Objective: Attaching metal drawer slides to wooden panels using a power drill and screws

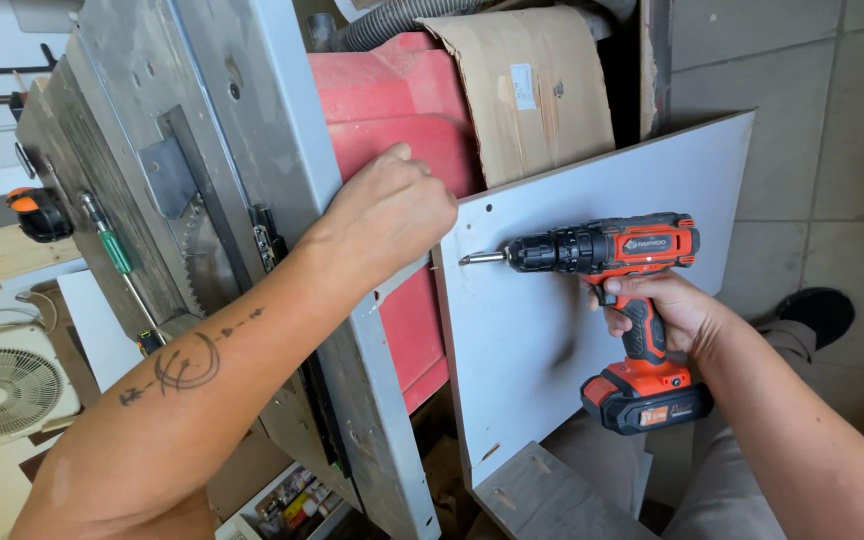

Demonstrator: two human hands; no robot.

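Note:
My right hand (664,312) grips the handle of an orange and black cordless drill (612,250), held level with its bit pointing left at the left edge of a pale grey board (602,190) standing on edge. My left hand (392,212) reaches across a table saw top (242,130) and pinches something small at the board's upper left corner, fingers closed; what it holds is hidden. A second grey panel (542,495) with pre-drilled holes lies below the board.
A red plastic container (392,100) and a sheet of cardboard (537,85) stand behind the board. A saw blade (197,255), a green-handled screwdriver (112,245) and a tape measure (37,212) rest on the saw table. A white fan (2,385) sits at lower left. My shoe (820,312) is on the tiled floor.

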